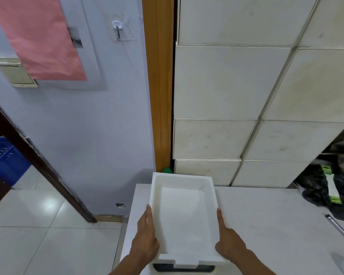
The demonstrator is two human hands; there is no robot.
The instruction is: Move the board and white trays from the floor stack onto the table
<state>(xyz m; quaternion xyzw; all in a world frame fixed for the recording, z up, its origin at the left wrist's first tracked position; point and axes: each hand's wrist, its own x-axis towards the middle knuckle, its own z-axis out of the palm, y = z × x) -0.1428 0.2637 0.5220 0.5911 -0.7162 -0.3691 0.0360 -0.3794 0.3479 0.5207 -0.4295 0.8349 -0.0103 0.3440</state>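
Fingers (pixel 149 215) of left hand (pixel 146 241) flat along left wall of white tray (pixel 182 217), fingers of right hand (pixel 229 245) along right wall; both clamped on tray from sides. Tray upright, open side up, empty, over left end of white desk (pixel 276 225), near tiled wall (pixel 236 96). Whether tray touches desk: cannot tell. Dark-slotted white object (pixel 184 267) just under near rim. Step judged: placing tray. Next: lower flat, release, return to floor stack (out of view).
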